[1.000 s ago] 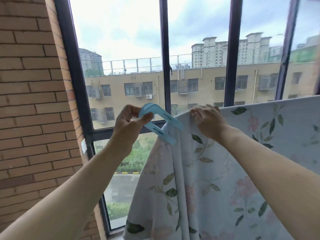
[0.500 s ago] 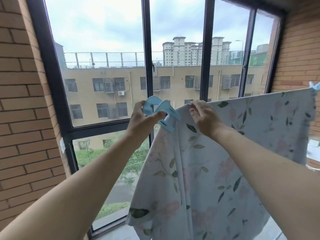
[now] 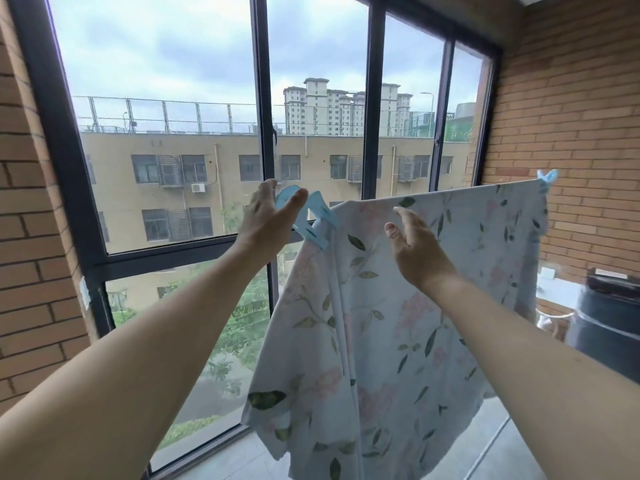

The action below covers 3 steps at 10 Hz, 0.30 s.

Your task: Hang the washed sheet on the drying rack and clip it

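Note:
The floral white sheet (image 3: 381, 323) hangs over a rail that is hidden under its top fold. A large light-blue clip (image 3: 320, 223) is clamped on the sheet's top left corner. My left hand (image 3: 268, 220) is just left of it, with fingers and thumb spread around the clip's handle end and no visible squeeze. In front of the sheet's top edge hovers my right hand (image 3: 412, 244), fingers apart, holding nothing. A second blue clip (image 3: 547, 176) pins the far right corner.
A tall dark-framed window (image 3: 263, 98) stands right behind the sheet. Brick walls (image 3: 571, 116) close in left and right. A dark bin (image 3: 609, 323) stands at the right, beside a ledge. Grey floor tiles show below the sheet.
My left hand has opened off the clip, which now stays clamped on the sheet's corner. My right hand has let go of the sheet's top edge and drawn back. The view has swung right.

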### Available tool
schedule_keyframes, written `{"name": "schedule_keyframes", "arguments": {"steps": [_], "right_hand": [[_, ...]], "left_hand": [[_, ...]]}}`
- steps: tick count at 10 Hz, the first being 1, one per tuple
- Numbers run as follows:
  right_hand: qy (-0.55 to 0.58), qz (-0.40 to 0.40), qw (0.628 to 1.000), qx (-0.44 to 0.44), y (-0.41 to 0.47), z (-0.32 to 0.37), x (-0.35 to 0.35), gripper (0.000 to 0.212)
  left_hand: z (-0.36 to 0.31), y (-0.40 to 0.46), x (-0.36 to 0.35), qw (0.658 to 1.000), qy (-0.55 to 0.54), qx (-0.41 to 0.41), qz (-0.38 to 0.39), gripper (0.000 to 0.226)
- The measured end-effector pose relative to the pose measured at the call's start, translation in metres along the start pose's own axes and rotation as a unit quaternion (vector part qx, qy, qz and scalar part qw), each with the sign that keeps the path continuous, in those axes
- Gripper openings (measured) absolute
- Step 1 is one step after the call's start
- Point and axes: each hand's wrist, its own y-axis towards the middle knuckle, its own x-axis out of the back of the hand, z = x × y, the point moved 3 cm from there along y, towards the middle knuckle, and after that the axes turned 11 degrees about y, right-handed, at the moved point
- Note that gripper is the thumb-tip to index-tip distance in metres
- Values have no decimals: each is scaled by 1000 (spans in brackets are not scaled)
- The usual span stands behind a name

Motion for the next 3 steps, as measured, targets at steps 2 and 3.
{"name": "schedule_keyframes", "arguments": {"steps": [2, 3], "right_hand": [[-9, -3, 1000, -12, -19, 10, 5, 52], [-7, -19, 1000, -15, -21, 13, 7, 52]], "left_hand": [[7, -1, -3, 1000, -8, -20, -12, 66], [5, 1, -4, 999, -3, -28, -18, 63]]}}
